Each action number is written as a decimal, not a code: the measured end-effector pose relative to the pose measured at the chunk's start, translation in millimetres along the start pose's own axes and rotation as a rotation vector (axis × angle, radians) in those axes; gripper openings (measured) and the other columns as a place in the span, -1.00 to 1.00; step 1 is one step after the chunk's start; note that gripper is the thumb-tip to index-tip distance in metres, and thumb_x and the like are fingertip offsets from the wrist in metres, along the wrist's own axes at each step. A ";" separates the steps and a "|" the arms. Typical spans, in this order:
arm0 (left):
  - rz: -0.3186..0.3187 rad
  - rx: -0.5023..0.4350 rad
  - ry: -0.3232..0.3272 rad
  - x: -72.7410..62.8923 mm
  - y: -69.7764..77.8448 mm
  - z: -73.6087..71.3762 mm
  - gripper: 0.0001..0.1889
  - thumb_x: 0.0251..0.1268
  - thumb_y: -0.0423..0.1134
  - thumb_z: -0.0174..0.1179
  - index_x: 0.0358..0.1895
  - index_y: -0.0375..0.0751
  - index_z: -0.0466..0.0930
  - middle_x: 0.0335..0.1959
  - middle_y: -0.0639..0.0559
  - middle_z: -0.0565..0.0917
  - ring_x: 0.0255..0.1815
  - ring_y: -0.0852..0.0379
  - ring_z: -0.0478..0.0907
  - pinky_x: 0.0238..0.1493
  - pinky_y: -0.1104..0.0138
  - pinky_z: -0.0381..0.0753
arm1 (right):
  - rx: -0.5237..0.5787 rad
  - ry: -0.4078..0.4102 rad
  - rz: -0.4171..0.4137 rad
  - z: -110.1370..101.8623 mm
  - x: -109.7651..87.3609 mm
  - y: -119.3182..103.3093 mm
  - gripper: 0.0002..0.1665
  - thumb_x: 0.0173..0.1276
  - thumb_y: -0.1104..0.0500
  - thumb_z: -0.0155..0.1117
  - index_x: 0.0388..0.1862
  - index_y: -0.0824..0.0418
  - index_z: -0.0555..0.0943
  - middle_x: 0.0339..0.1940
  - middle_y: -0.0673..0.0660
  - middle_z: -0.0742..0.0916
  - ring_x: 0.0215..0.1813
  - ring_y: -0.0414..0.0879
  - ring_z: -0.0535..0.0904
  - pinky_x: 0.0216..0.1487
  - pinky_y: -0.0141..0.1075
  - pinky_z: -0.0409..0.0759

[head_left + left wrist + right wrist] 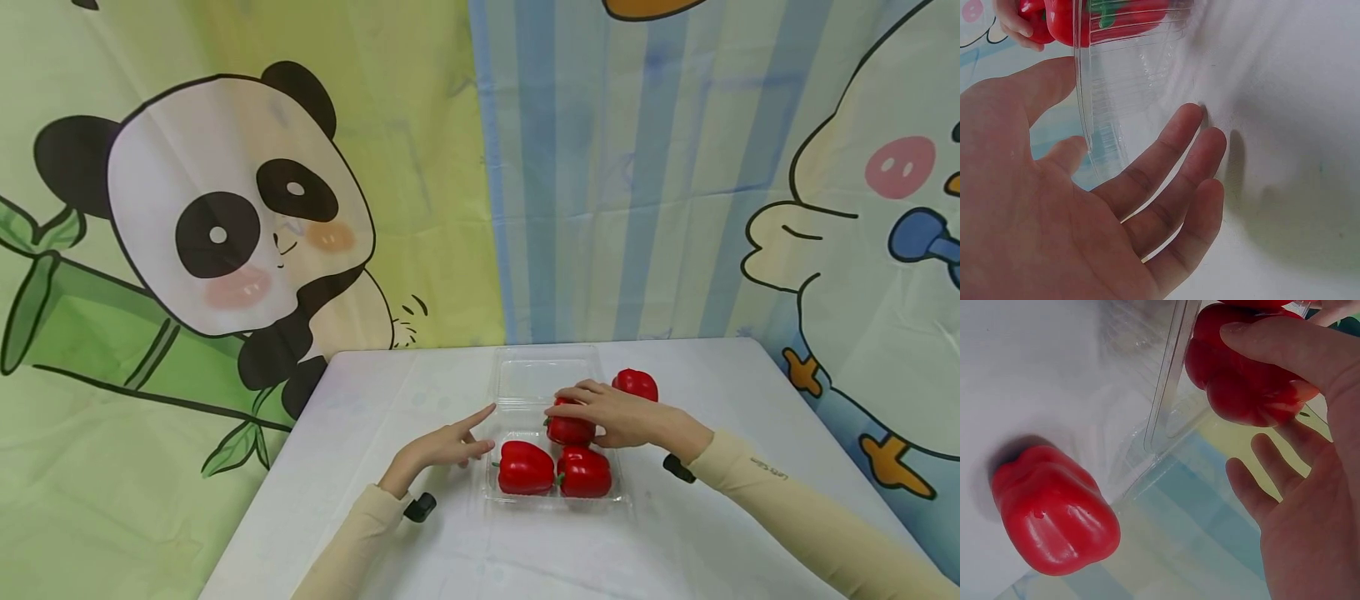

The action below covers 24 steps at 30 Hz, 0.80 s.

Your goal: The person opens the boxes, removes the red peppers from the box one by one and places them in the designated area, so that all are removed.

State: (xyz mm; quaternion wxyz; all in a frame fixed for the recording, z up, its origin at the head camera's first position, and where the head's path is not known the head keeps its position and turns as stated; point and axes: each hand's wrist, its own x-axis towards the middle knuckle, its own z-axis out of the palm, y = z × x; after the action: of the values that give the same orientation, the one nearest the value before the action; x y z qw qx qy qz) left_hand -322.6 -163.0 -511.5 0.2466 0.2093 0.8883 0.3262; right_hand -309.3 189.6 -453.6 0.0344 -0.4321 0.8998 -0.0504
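A clear plastic clamshell box point(517, 501) stands on the table, its lid point(546, 377) folded open toward the back. Two red bell peppers lie side by side in its front part, one on the left point(525, 468) and one on the right point(585, 473). My right hand point(622, 414) grips a third bell pepper point(1247, 381) over the rear of the box, thumb on one side and fingers on the other. At the box's left edge, my left hand point(441, 448) has its fingers spread, with the thumb and index beside the rim point(1084, 94) in the left wrist view.
Another red bell pepper point(636, 383) lies on the white table point(712, 500), behind my right hand and to the right of the lid. A cloth backdrop point(420, 167) with a panda and a white bird hangs behind the table's far edge.
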 end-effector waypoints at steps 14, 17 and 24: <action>-0.013 0.002 -0.004 -0.3 0.2 -0.5 -0.18 0.42 0.19 0.13 0.63 0.31 -0.08 -0.18 0.04 0.70 -0.28 0.02 0.65 -0.15 0.16 0.56 | 0.031 0.031 -0.019 -4.1 -3.2 3.6 0.14 0.01 0.19 0.64 0.55 -0.11 0.27 0.46 0.17 0.46 0.45 0.17 0.31 0.14 0.05 0.64; -0.011 0.003 -0.005 -0.5 0.0 -0.5 -0.18 0.42 0.19 0.12 0.63 0.30 -0.08 -0.18 0.04 0.70 -0.28 0.02 0.65 -0.15 0.16 0.56 | 0.030 0.031 -0.019 -5.1 -3.5 3.1 0.13 0.01 0.20 0.64 0.54 -0.09 0.28 0.45 0.17 0.46 0.45 0.17 0.32 0.14 0.05 0.64; -0.014 0.009 -0.001 -0.5 0.4 -0.3 -0.19 0.42 0.20 0.12 0.63 0.34 -0.08 -0.16 0.04 0.70 -0.27 0.03 0.66 -0.12 0.15 0.57 | 0.034 0.031 -0.006 -7.8 -5.1 3.6 0.12 0.01 0.18 0.64 0.54 -0.11 0.29 0.44 0.17 0.47 0.44 0.18 0.32 0.12 0.05 0.65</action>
State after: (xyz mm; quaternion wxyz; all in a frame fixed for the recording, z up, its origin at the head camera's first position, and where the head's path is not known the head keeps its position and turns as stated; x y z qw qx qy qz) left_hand -322.3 -163.1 -510.9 0.2482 0.2045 0.8910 0.3205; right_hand -309.7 196.3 -446.3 0.0277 -0.4332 0.8980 -0.0722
